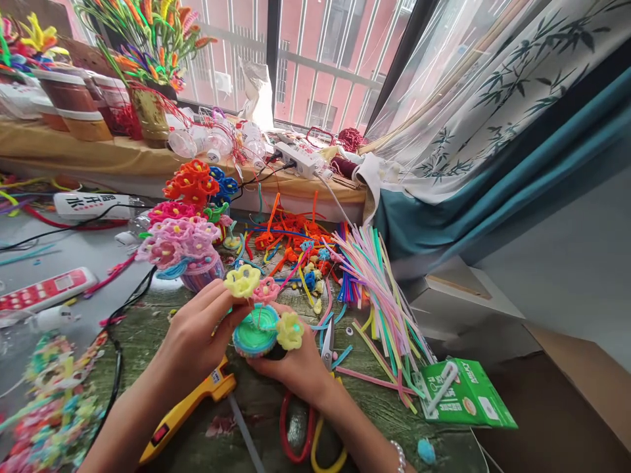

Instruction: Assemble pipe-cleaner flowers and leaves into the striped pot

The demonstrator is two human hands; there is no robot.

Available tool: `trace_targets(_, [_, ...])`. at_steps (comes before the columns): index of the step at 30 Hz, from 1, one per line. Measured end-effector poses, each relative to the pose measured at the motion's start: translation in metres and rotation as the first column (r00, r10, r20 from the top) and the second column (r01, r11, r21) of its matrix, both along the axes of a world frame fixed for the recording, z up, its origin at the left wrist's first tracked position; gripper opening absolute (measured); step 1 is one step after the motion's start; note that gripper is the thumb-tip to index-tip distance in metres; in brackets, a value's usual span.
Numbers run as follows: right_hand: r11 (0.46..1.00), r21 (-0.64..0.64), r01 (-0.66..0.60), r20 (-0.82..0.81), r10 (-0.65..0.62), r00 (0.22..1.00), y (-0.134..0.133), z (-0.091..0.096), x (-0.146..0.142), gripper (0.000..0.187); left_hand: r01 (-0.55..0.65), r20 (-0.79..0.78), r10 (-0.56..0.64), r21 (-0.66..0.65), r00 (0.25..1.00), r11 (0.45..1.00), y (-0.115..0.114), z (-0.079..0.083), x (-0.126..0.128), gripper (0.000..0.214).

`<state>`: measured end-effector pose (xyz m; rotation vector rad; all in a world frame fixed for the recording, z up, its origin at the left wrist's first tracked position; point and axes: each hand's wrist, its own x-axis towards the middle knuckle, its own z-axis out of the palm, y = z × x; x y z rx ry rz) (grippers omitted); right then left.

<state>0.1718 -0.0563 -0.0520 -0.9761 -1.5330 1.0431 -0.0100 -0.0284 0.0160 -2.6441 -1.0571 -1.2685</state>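
Note:
My left hand (197, 335) pinches the stem of a yellow pipe-cleaner flower (242, 281) just above a small round pot (255, 332) wound in green, blue and pink. My right hand (296, 368) is closed around that pot from below and the right. A pink flower (266, 289) and a second yellow flower (290, 330) stand in the pot. Both hands are over the green wooden table (148, 328).
A yellow glue gun (192, 404) lies under my left wrist; scissors (305, 427) lie under my right. A finished pink flower bouquet (180, 246) stands behind. Loose pipe cleaners (374, 282) spread to the right, beside a green box (463, 394). A power strip (44, 289) lies at left.

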Motion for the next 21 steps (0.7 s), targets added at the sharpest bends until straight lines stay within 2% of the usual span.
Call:
trace_targets(8, [1.0,-0.016,0.012,0.024,-0.012,1.0,-0.0008,0.0018,0.0001,0.075,-0.02,0.01,0.019,0.067,1.0,0.998,-0.0016,0.0006,0.0033,0.013])
trace_targets(21, [1.0,-0.015,0.01,0.0,-0.01,1.0,0.0002,0.0009,0.0003,0.074,0.056,0.009,-0.056,0.01,0.998,0.998,-0.0008,-0.0036,0.0089,0.02])
